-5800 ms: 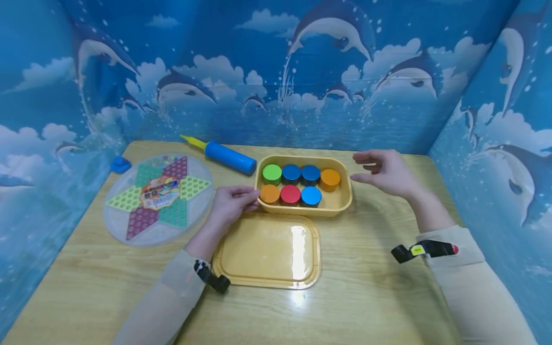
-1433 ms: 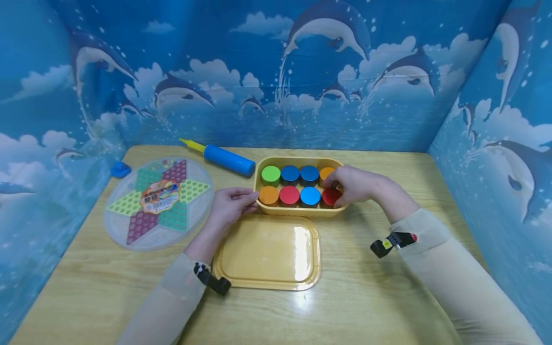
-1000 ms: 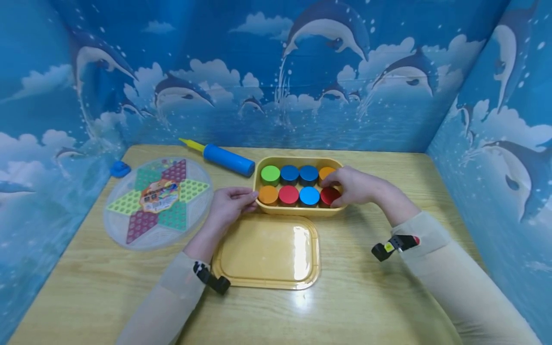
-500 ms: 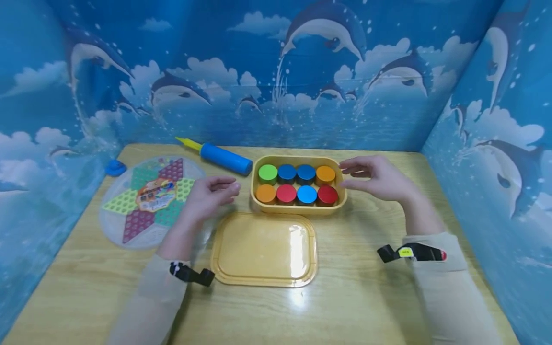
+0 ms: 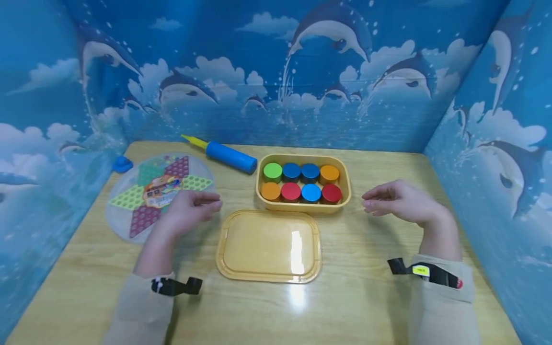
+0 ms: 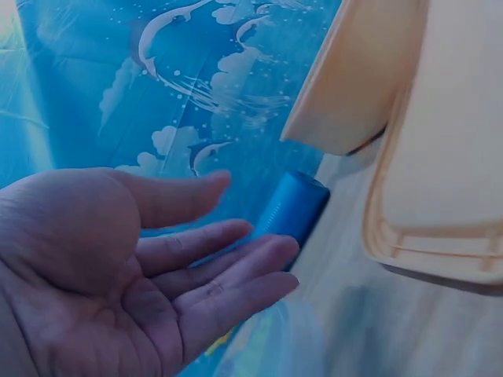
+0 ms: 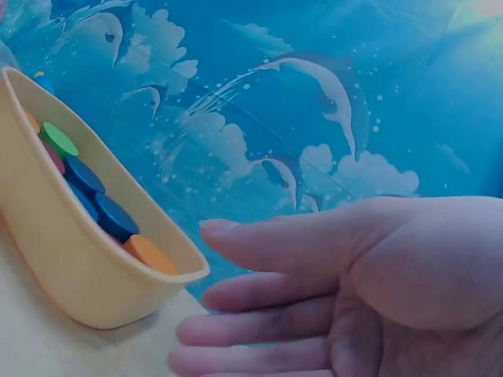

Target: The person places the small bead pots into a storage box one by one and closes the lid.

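A yellow plastic box (image 5: 304, 207) stands at the table's middle back. Two rows of round, coloured-top pieces fill it, among them a green one (image 5: 272, 171), a light blue one (image 5: 311, 192) and a dark red one (image 5: 331, 193) at the front right corner. In front lies its flat yellow lid (image 5: 267, 244). My left hand (image 5: 187, 211) hovers left of the box, partly over the game board, with relaxed fingers and nothing in them. Right of the box, apart from it, my right hand (image 5: 401, 201) is also bare, its fingers loosely extended in the right wrist view.
A clear round Chinese checkers board (image 5: 142, 223) lies at the left. Behind it are a small blue object (image 5: 122, 164) and a blue hand pump (image 5: 230, 157) with a yellow nozzle. A dolphin-print cloth (image 5: 241, 72) walls the table's back and sides.
The dark red piece has joined the others in the box's front right corner. My right hand has released it and drawn back right; my left hand has left the box's rim, moving left.
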`<state>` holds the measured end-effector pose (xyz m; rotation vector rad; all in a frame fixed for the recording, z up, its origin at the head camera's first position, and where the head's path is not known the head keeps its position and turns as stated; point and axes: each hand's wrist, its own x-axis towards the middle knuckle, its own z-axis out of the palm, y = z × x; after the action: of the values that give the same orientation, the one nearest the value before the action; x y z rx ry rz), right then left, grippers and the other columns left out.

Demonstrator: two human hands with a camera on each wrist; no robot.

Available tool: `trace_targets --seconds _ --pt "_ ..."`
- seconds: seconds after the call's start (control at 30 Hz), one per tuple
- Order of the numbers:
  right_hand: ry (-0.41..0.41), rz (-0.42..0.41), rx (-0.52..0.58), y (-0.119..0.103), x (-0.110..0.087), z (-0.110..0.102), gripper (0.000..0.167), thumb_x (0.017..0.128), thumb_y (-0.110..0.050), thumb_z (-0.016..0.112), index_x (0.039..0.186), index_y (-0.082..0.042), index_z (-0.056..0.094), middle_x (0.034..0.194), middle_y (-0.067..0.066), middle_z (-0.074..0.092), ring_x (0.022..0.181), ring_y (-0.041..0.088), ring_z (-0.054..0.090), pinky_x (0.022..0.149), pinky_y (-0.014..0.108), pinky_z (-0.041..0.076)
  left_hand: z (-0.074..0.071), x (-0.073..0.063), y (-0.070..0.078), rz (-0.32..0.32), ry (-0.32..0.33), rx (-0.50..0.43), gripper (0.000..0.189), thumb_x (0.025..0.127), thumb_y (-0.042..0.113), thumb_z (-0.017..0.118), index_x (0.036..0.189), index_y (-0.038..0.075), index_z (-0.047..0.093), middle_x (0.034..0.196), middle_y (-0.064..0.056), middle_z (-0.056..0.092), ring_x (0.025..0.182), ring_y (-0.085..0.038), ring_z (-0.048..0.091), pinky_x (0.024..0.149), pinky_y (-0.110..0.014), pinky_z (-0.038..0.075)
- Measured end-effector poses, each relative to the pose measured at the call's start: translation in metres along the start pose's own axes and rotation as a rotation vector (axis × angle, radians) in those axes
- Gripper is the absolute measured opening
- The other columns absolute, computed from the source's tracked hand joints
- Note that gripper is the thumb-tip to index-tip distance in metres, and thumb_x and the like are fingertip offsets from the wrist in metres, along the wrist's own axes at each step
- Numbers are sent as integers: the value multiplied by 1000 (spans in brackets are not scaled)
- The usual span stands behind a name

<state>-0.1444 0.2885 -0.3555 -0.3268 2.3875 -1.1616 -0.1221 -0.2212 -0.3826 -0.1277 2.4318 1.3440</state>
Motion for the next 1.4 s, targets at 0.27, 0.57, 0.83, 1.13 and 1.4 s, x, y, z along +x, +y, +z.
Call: trace_targets --seconds 0.27,0.57,0.83,1.13,1.4 --pt "-89 165 289 14 8 43 45 105 -14 68 136 17 58 122 25 73 110 35 74 95 42 62 18 -14 -20 -75 -1 20 38 105 18 69 134 -6 65 121 -22 71 103 -30 72 89 -41 64" --pt "-80 228 415 5 21 97 29 106 -6 65 126 15 66 111 22 75 103 34 76 90 42 64 35 -21 -27 -159 7 -84 31 107 12 64 130 -9 65 116 -21 70 97 -26 71 81 -35 66" --pt "-90 230 470 0 24 115 30 103 -3 69 126 16 66 111 22 75 101 32 76 90 40 64 45 -20 -33 -162 30 -138 28 105 5 65 128 -9 66 121 -24 68 96 -24 72 83 -32 65" --pt "-102 208 454 1 23 119 31 101 0 70 127 16 65 112 21 75 99 31 77 89 40 65 42 -22 -31 -173 34 -120 30 101 4 69 129 -7 68 124 -24 68 97 -24 72 84 -32 65" --pt "-115 192 430 1 19 117 33 100 -3 73 129 12 67 114 20 75 100 32 76 89 41 65 35 -29 -26 -168 5 -120 34 100 2 70 133 -6 66 127 -23 69 100 -23 73 86 -32 65"
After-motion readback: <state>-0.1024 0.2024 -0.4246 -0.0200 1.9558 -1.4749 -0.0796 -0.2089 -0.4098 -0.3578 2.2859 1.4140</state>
